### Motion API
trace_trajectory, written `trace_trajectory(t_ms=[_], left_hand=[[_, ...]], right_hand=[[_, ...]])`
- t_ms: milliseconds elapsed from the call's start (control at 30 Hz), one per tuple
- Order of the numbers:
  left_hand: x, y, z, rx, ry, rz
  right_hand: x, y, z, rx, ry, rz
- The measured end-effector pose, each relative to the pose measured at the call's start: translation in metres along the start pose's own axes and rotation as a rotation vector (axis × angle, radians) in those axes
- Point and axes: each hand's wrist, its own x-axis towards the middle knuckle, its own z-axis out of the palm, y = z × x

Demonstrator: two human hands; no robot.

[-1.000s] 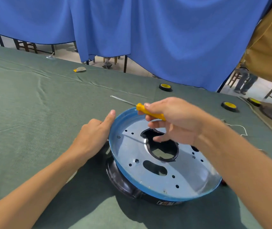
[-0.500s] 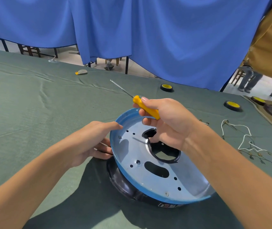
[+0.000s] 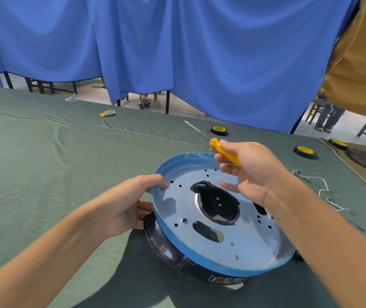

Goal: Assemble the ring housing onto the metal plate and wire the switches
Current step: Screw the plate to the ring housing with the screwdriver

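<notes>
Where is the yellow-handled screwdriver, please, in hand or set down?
In hand: the right hand pinches the yellow-handled screwdriver, its shaft pointing away.

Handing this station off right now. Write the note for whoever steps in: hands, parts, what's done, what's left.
Left hand: grips the left rim of the metal plate.
Right hand: holds the yellow screwdriver above the plate's far edge, shaft pointing away.
Parts: the plate lies tilted on the black ring housing. The white wires lie on the table to the right, apart from the plate.
Done: the plate is placed on the housing.
Left: most holes look open, so fastening seems unfinished. Nothing is wired yet.
</notes>
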Motion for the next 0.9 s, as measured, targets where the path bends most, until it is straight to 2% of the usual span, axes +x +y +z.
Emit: trace_trajectory(t_ms=[133, 233, 333, 500, 700, 900], left_hand=[[0.0, 0.0, 0.003, -0.052, 0.023, -0.004], [0.001, 0.001, 0.004, -0.076, 0.032, 0.015], [0.001, 0.002, 0.005, -0.072, 0.057, 0.057], [-0.001, 0.001, 0.007, -0.082, 0.07, 0.081], [-0.001, 0.004, 0.007, -0.043, 0.071, 0.081], [-0.003, 0.004, 0.008, -0.015, 0.081, 0.064]], right_hand=[[0.006, 0.005, -0.024, 0.028, 0.05, -0.093], [0.013, 0.017, -0.034, -0.116, 0.147, -0.243], [0.019, 0.026, -0.047, -0.256, 0.326, -0.393], [0.023, 0.043, -0.066, -0.451, 0.512, -0.445], [0.022, 0.052, -0.078, -0.36, 0.445, -0.37], [0.022, 0.052, -0.079, -0.327, 0.445, -0.379]])
